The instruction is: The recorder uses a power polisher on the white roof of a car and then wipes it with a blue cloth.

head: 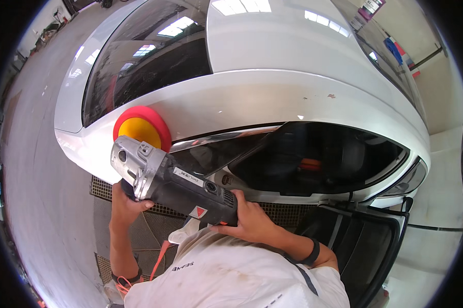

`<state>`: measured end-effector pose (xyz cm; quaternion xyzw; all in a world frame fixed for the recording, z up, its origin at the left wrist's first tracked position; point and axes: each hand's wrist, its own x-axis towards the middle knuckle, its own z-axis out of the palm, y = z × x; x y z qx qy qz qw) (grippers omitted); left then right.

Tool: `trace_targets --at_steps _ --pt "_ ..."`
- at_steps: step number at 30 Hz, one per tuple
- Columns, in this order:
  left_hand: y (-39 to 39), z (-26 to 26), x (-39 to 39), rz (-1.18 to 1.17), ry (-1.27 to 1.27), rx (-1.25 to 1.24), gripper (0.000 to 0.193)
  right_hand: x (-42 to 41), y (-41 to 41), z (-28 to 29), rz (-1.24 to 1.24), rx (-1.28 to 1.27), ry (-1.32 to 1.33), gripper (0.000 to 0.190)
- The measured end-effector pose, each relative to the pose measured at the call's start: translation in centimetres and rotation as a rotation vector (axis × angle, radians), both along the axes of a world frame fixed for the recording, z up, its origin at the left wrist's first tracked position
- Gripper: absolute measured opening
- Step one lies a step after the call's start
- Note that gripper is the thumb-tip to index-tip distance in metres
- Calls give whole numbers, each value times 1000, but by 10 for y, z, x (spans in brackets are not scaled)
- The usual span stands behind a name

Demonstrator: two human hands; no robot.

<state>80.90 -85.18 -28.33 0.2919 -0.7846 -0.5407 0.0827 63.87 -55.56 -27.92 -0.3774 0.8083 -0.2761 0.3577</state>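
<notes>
A rotary polisher (185, 188) with a silver metal head and black body lies across both my hands. My left hand (128, 206) grips the dark side handle below the metal head. Around the rear end of the black body is my right hand (250, 217). The round red foam pad (156, 119) with its yellow backing (136, 130) is tilted against the white car's panel (189, 111), between a large dark window (158, 57) and the door opening. Whether the pad is spinning cannot be told.
An open car door (362, 242) stands at my right, beside the dark door opening (331, 161). Small paint chips (331, 96) mark the roof edge. A purple-labelled bottle (370, 8) is at the far top right. Dark grid floor mats (154, 227) lie underfoot; an orange cord (160, 258) hangs near my left arm.
</notes>
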Motion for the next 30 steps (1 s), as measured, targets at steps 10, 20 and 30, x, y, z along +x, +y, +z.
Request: trace_targets --at_steps 10,20,30 --pt "98 130 -148 -378 214 -297 77 -47 128 46 -317 -348 -149 100" --pt "263 203 -283 -899 252 -620 79 -11 307 62 -1116 -618 -481 93" --pt "123 138 -175 -512 162 -503 77 -28 160 42 -506 -414 -138 92"
